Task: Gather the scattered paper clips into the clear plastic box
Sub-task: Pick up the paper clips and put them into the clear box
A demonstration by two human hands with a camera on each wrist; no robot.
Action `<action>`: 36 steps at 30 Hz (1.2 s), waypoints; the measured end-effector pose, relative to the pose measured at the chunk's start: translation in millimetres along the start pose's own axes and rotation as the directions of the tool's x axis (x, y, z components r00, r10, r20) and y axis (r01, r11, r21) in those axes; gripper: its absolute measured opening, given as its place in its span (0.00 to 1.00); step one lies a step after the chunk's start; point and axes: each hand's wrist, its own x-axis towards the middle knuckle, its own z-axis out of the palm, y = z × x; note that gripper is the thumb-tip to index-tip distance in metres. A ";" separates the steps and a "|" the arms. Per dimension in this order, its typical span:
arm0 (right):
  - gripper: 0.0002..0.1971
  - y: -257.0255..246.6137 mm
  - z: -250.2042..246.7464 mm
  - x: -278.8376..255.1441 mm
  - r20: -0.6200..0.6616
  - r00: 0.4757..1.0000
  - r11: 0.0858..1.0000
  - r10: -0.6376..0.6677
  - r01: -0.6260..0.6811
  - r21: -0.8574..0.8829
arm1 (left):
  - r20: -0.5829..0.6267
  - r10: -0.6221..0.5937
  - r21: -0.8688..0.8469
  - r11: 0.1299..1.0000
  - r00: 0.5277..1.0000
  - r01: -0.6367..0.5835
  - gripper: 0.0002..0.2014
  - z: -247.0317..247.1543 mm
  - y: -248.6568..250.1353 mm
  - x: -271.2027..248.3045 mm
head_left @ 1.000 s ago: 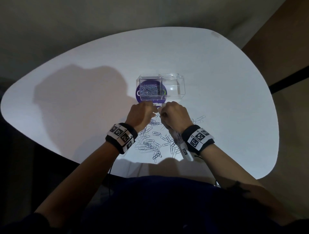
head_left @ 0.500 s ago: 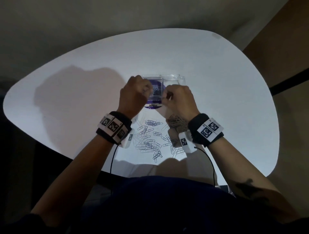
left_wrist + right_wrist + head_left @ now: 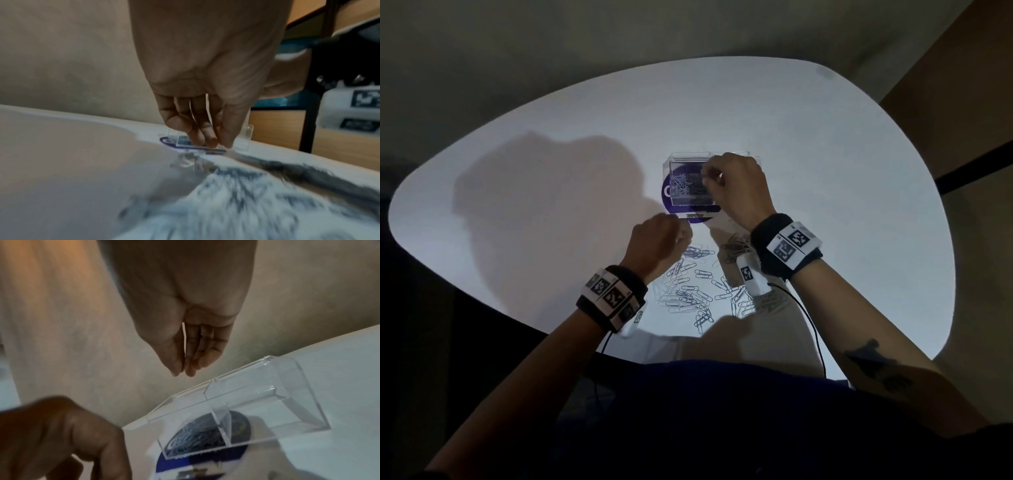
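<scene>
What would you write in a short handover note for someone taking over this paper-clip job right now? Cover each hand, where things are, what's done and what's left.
Right hand: above the clear plastic box, fingertips pinched together. Whether its grip holds any clips cannot be seen.
Left hand: by the box's near edge, fingers bunched. What it holds, if anything, is unclear.
Done: a pile of clips lies in one compartment.
To do: many loose paper clips lie on the white table between the box and the person.

Right hand (image 3: 739, 192) fingers pinched together; left hand (image 3: 657, 245) loosely curled.
</scene>
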 end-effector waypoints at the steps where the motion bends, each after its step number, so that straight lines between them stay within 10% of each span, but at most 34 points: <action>1: 0.05 1.3 0.2 -7.6 0.002 1.000 1.000 0.003 -0.003 0.004 | 0.032 -0.011 -0.011 1.000 0.999 0.011 0.04 3.9 -2.8 -4.6; 8: 0.05 13.5 24.9 -72.2 0.354 0.935 0.997 -0.017 0.040 -0.059 | -0.076 0.126 0.049 0.991 0.989 -0.122 0.08 28.6 -9.1 -22.9; 15: 0.05 22.8 41.4 -83.5 0.314 0.945 0.971 -0.092 0.154 -0.181 | -0.099 0.237 0.088 0.970 0.967 -0.228 0.03 29.4 -7.1 -27.8; 36: 0.05 21.9 49.9 -98.8 0.283 0.957 0.985 -0.060 0.103 -0.140 | 0.043 -0.027 -0.395 0.918 0.999 0.042 0.03 12.7 -25.5 -22.8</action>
